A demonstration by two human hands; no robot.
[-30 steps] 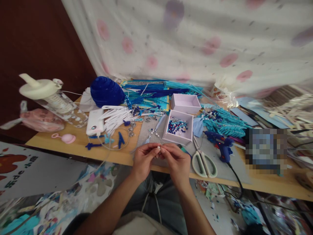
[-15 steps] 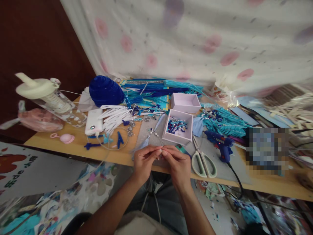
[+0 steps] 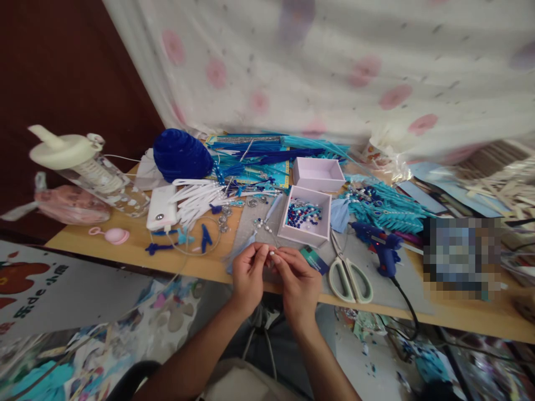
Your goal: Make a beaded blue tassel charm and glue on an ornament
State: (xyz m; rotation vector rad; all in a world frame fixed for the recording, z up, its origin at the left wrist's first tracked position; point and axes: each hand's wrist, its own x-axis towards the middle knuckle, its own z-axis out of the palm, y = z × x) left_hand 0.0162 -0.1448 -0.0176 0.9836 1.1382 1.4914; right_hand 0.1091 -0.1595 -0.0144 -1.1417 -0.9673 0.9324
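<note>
Both hands meet just above the table's front edge. In my right hand [image 3: 300, 275], thumb and forefinger pinch a small white bead [image 3: 272, 253]. My left hand [image 3: 249, 273] is closed in a pinch right beside it; what its fingertips hold is hidden or too small to make out. Just beyond the hands, a beaded strand [image 3: 264, 224] with pale blue tassels lies on the grey mat [image 3: 288, 250]. A white box [image 3: 307, 235] holding blue, white and red beads stands behind my right hand. A dark green card [image 3: 313, 259] lies beside that hand.
Scissors [image 3: 350, 273] and a blue glue gun [image 3: 382, 248] with a black cord lie on the right. Behind are a second white box [image 3: 318, 174] and turquoise fuzzy stems [image 3: 388, 206]. Leftward are a white power bank [image 3: 162, 207], white stems [image 3: 200, 200] and a bottle [image 3: 104, 178].
My fingertips have drawn slightly apart, and the white bead shows more clearly between them. The right hand has shifted a little left, uncovering more of the green card.
</note>
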